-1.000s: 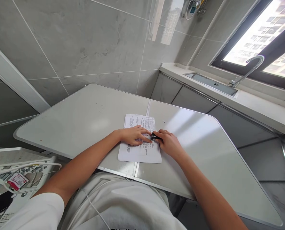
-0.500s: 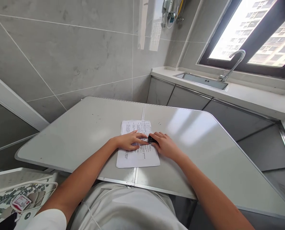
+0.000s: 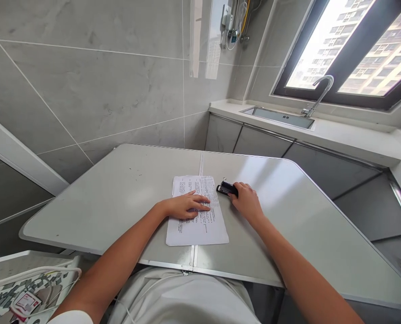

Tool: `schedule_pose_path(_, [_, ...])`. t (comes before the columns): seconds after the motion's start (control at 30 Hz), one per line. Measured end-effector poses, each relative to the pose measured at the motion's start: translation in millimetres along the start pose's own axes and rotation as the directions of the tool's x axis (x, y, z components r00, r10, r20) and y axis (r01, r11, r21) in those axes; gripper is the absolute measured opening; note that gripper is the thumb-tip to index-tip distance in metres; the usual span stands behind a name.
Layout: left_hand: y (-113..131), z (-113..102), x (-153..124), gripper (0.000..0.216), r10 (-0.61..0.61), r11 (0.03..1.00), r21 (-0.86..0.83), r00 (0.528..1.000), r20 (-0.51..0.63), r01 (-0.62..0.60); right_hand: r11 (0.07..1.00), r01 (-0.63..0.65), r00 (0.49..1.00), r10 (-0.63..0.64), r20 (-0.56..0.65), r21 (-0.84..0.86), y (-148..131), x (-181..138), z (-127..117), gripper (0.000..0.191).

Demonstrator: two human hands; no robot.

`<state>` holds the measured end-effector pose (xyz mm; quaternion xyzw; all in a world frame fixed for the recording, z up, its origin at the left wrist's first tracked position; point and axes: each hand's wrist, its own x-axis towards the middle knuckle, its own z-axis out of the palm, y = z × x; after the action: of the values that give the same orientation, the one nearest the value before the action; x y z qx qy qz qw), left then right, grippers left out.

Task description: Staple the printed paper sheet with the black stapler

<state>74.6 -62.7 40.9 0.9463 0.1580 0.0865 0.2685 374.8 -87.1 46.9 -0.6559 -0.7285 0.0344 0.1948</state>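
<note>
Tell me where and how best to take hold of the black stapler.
Take the black stapler by its rear end, coming from the right, where the right grip holds it. It is long and narrow, and its parted front end points left toward the printed paper, so the rear looks the safer hold.

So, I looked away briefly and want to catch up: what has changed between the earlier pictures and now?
The right hand has drawn the black stapler rightward, from over the paper to beside its right edge, without letting go. The left hand stayed on the paper, fingers spread.
</note>
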Motion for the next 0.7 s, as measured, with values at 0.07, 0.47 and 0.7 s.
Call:
schedule_pose_path(0.07, [1, -1, 1, 0.046, 0.013, 0.999, -0.049, 1.0, -0.022, -0.014, 0.992, 0.052, 0.997, -0.045, -0.069, 0.113, -10, -1, 8, 0.004])
schedule_pose_path(0.47, [-22, -27, -19, 0.05, -0.467, 0.723, -0.622, 0.451, -0.761, -0.3, 0.892, 0.254, 0.944, -0.313, 0.103, 0.375, -69, -23, 24, 0.01])
schedule_pose_path(0.7, [-50, -38, -43, 0.057, -0.672, 0.341, -0.646, 0.303, -0.675, -0.683, 0.89, 0.313, 0.859, -0.415, 0.301, 0.331, -40, -17, -4, 0.016])
